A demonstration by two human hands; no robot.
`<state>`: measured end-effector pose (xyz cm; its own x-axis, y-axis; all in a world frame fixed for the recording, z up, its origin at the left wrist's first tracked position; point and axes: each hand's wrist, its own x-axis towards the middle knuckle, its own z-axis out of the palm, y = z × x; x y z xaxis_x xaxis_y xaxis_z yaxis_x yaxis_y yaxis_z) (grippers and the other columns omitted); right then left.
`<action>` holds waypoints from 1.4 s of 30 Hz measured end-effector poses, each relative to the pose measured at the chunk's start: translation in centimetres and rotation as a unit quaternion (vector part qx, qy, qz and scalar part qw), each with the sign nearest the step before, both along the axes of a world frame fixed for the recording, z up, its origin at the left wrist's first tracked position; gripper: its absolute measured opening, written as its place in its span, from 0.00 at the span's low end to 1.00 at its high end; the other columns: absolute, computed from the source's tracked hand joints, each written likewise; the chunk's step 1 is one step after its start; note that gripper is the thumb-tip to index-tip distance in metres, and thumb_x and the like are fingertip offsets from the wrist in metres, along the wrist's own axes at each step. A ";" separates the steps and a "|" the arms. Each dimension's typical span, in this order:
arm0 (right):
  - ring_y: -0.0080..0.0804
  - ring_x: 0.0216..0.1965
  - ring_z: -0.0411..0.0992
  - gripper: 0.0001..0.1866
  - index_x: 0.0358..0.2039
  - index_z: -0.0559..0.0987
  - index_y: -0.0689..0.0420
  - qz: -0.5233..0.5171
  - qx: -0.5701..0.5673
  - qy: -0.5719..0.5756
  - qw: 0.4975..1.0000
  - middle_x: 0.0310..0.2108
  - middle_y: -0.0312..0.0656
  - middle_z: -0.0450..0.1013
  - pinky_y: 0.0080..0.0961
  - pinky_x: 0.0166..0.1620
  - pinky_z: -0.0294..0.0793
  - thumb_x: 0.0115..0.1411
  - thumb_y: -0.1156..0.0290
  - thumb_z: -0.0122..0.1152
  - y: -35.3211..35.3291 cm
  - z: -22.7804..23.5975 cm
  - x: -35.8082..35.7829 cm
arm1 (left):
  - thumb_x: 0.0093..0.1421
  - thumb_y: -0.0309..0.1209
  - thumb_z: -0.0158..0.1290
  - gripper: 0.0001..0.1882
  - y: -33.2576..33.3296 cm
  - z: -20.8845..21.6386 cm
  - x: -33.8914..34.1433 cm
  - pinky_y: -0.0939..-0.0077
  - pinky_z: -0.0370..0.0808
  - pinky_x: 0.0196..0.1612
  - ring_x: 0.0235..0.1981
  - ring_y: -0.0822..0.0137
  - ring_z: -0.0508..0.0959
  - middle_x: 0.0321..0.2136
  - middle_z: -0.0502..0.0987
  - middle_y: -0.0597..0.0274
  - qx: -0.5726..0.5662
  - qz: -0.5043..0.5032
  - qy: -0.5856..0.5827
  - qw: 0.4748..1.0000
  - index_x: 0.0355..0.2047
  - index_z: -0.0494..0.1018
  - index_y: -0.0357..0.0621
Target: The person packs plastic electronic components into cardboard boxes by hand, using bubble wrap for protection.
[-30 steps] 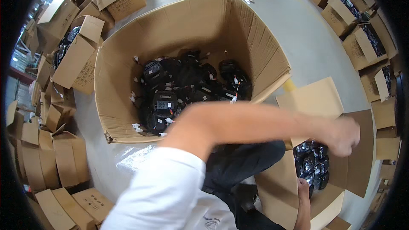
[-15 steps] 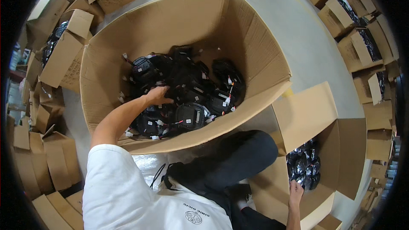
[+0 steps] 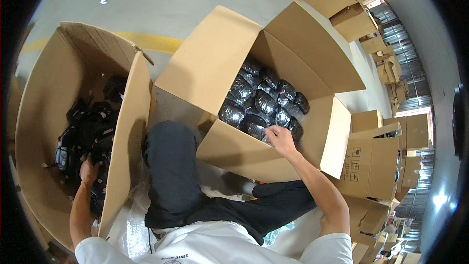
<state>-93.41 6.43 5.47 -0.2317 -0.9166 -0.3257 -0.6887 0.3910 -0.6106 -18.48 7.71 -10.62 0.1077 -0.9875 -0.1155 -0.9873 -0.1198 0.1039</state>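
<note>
My left hand (image 3: 89, 171) is down inside the large cardboard box (image 3: 41, 98) on the left, its fingers closed around a black plastic unit among several others. These black plastic units (image 3: 100, 110) are rounded and have small white connectors and labels. To the right, an opened cardboard box (image 3: 239, 149) holds several rounded black pieces in shiny clear wrap (image 3: 266, 101), packed close together. Over its near wall, beside the nearest wrapped pieces, my right hand (image 3: 279, 139) is closed with curled fingers. What it pinches, if anything, is too small to make out.
The smaller box's flaps (image 3: 210, 58) stand spread outward. My bent knee (image 3: 171, 142) lies between the two boxes. More cardboard boxes (image 3: 366, 166) stand along the right, and a yellow line (image 3: 151, 42) crosses the grey floor behind. Clear plastic wrap (image 3: 134, 225) lies beside me.
The view has swung right, bringing the smaller box to the middle. My left hand is still in the large box, its fingers now more closed; my right hand stays at the smaller box.
</note>
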 end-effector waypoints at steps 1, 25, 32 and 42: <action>0.29 0.27 0.79 0.16 0.36 0.80 0.66 -0.010 -0.004 0.011 1.000 0.25 0.46 0.79 0.26 0.33 0.76 0.63 0.63 0.57 0.5 0.3 -0.8 | 0.57 0.36 0.59 0.23 -1.7 1.0 -2.1 0.52 0.77 0.42 0.40 0.40 0.79 0.46 0.73 0.36 0.078 0.014 0.011 0.997 0.49 0.70 0.35; 0.33 0.46 0.76 0.19 0.48 0.78 0.65 0.182 -0.092 -0.193 0.960 0.43 0.51 0.78 0.32 0.52 0.75 0.64 0.64 0.60 -5.9 9.9 12.3 | 0.70 0.41 0.47 0.18 -11.7 45.6 -18.0 0.80 0.65 0.11 0.11 0.73 0.68 0.20 0.68 0.67 -0.226 -0.085 0.652 0.719 0.47 0.71 0.37; 0.42 0.66 0.57 0.57 0.69 0.48 0.64 0.069 -0.413 -0.532 0.736 0.67 0.50 0.53 0.41 0.67 0.57 0.48 0.61 0.77 -7.1 15.0 19.6 | 0.73 0.41 0.37 0.19 -16.5 40.7 -32.2 0.66 0.74 0.13 0.15 0.61 0.75 0.23 0.72 0.60 0.184 -0.189 0.867 0.422 0.50 0.67 0.39; 0.23 0.40 0.75 0.23 0.46 0.76 0.64 -0.055 -0.497 -0.259 0.826 0.39 0.38 0.78 0.21 0.44 0.78 0.52 0.72 0.74 0.3 24.6 3.0 | 0.71 0.43 0.44 0.20 -14.4 38.8 -51.1 0.83 0.65 0.18 0.15 0.74 0.66 0.27 0.77 0.61 0.200 -0.118 0.791 0.566 0.49 0.70 0.38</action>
